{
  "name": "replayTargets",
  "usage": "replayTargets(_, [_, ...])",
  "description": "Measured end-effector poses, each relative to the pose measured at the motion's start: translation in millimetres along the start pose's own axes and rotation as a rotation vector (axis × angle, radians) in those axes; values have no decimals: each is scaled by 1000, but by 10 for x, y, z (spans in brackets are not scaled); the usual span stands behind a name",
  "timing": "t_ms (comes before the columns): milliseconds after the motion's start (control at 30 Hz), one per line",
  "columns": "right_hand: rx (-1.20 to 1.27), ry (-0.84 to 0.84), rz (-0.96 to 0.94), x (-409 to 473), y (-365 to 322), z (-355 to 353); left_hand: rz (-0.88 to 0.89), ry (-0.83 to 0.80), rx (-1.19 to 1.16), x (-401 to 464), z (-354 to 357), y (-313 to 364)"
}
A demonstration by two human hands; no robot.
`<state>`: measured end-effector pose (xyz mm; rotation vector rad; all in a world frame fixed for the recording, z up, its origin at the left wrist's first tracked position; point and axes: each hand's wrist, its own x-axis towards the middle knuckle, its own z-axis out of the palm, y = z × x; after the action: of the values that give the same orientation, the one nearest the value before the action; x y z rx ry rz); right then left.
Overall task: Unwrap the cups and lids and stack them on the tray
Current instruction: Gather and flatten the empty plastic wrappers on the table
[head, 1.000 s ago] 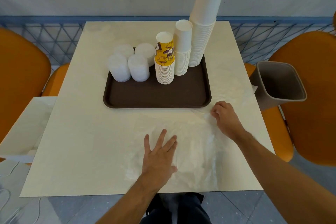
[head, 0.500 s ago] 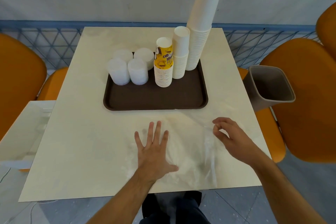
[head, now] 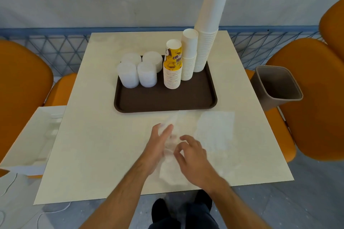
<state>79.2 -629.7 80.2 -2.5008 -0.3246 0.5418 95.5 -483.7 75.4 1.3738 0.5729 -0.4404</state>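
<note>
Cups (head: 188, 55) and lids (head: 138, 69) stand stacked on my tray (head: 165, 101); my hands, left (head: 158, 145) and right (head: 191, 154), seemingly gather the leftover wrap (head: 173, 152).

A café or canteen seating area: orange chairs (head: 307, 98), a table (head: 104, 135), a serving tray (head: 163, 102).

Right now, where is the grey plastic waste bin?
In the head view, the grey plastic waste bin stands off the cream table's right edge, on an orange chair, level with the brown tray.
</note>
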Motion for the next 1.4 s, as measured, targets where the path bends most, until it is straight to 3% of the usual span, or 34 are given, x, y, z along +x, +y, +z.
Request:
replayTargets(233, [26, -29, 30, 75, -8, 229, 39, 144, 482, 198, -196, -102])
replayTargets(400, [-152, 27, 64, 143, 208, 229, 35, 169, 582, 259, -223, -88])
replayTargets(600, [-268, -44, 102, 160, 435, 188, 7, 258, 652, 303, -298, -116])
replayTargets(733, [-289, -5, 136, 133, 601, 115, 190, 443, 971, 390, -361, 27])
replayTargets(800, [-288, -34, 158, 118, 692, 99, 298, 392, 1154, 480, -329, 144])
replayTargets(867, [-285, -67, 153, 108, 764, 115, 340, 221, 1327, 598, -247, 241])
replayTargets(967, [-273, -94, 110, 104, 819, 142, 271, -17, 1517, 777, -127, 314])
replayTargets(1133, [-332, -120, 46, 102, 889, 120, 153, -138, 1664, 914, -72, 335])
replayTargets(1267, [-337, -130, 41, 107, 913, 126, 207, -169, 1573, 936, -75, 366])
replayTargets(1400, [-340, -120, 46, 116, 905, 131, 120, -214, 1416, 1003, -80, 414])
